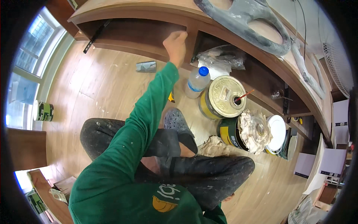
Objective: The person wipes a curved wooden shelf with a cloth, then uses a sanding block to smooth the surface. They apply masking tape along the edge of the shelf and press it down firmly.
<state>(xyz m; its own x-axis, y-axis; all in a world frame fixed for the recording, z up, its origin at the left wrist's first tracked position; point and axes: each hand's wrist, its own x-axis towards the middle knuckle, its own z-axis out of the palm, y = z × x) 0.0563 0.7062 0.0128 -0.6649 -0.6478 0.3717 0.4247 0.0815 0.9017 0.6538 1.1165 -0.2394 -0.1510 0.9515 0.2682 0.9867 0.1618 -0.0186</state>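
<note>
My left hand (175,46) reaches up to the brown wooden cabinet (192,31), at the upright between two drawer openings. Its fingers are curled closed against the wood, and anything inside them is hidden. Only a sliver of what looks like my right hand (228,198) shows beside my right thigh; its fingers cannot be made out. A clear plastic bottle with a blue cap (198,82) stands right of my left forearm. Beside it is a round can (225,95) with a dried-paint lid and a thin red stick in its hole.
A dark green-and-yellow can (229,132) sits under crumpled brown paper (257,130), next to a white-lidded bucket (276,134). A grey block (146,67) lies on the floor. Clear plastic wrap (223,58) fills part of an opening. A dusty grey tool (253,22) rests on top.
</note>
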